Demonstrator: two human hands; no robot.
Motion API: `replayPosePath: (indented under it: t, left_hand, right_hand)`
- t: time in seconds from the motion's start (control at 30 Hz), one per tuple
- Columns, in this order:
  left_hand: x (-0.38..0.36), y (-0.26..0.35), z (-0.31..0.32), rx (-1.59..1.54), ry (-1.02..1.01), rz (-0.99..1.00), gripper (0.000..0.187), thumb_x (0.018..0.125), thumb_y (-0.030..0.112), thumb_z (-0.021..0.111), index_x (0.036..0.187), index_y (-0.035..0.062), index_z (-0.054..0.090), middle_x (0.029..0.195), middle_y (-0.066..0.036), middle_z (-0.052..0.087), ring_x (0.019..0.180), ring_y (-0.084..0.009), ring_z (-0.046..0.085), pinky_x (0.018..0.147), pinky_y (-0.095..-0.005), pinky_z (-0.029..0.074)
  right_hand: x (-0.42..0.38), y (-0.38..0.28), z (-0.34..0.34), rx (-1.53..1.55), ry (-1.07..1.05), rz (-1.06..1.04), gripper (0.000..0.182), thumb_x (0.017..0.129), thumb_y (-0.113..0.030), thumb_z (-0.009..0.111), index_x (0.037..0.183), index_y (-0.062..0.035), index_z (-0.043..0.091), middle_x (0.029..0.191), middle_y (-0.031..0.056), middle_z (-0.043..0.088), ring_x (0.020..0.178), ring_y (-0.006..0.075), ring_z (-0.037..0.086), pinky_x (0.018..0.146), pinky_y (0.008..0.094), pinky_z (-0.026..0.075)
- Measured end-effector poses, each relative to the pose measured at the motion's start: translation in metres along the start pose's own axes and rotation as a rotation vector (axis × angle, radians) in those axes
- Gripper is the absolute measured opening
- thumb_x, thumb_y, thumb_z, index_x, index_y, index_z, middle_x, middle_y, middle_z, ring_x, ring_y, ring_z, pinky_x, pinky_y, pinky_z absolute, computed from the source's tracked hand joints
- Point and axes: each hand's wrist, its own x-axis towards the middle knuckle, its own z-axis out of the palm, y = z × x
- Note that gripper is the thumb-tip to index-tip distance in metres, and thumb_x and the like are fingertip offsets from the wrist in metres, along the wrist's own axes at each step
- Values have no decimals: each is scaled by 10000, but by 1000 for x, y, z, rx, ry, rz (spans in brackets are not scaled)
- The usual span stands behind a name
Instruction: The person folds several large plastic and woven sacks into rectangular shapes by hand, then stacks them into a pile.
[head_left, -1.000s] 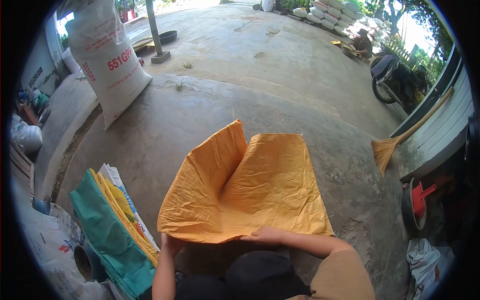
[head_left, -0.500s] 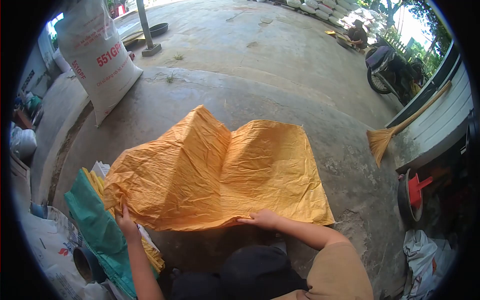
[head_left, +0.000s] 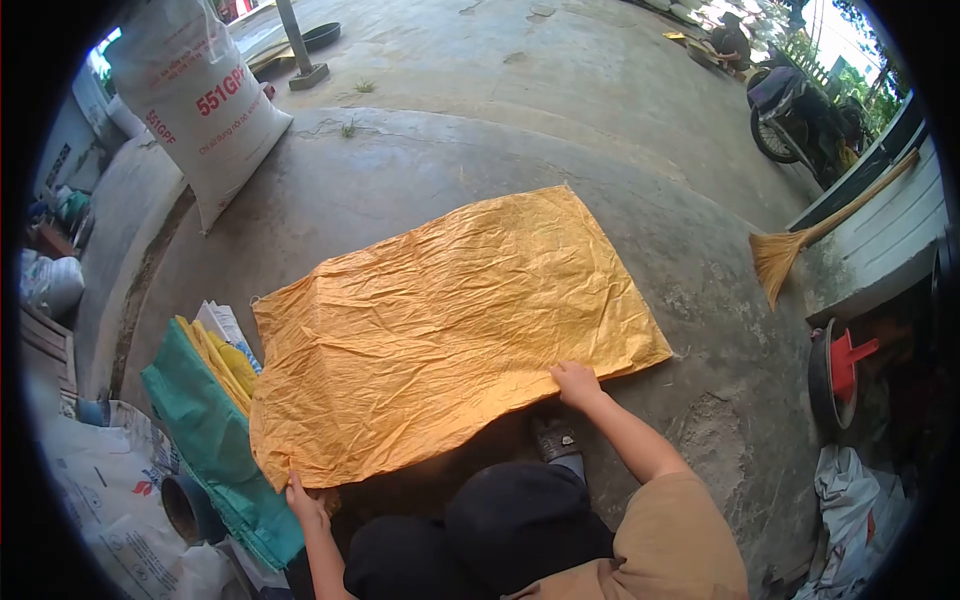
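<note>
An orange woven sack lies spread nearly flat over the concrete in front of my knees, its surface finely creased. At its near left corner my left hand pinches the edge between thumb and fingers. My right hand grips the near edge further right, fingers closed on the fabric. Left of the orange sack is a pile of folded sacks, with a green one on the near side and yellow ones beside it.
A full white sack printed 551GPF stands upright at upper left. A straw broom leans on the right wall, near a red dustpan-like object. A motorbike and a crouching person are farther back.
The orange sack has gone from folded up in the middle to lying flatter. My right hand has moved right and up along its edge; my left hand has moved slightly right and down.
</note>
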Motion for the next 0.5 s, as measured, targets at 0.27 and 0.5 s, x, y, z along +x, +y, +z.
replayPosePath:
  t: [0.27, 0.5]
  left_hand:
    - [16, 17, 1, -165, -101, -268, 451, 850, 362, 511, 1173, 60, 422, 1115, -110, 512, 990, -292, 533, 801, -506, 439]
    - [33, 20, -3, 30, -207, -437, 481, 870, 411, 443, 1214, 80, 386, 1177, -115, 485, 1035, -333, 499, 904, -554, 327]
  right_hand:
    - [-34, 88, -8, 193, -212, 231, 845, 550, -450, 759, 1260, -155, 409, 1331, 133, 331, 1255, 272, 279, 976, 482, 298]
    - [-43, 132, 42, 737, 426, 703, 584, 664, -356, 705, 1072, 23, 531, 1046, 190, 551, 954, 293, 542, 796, 354, 436]
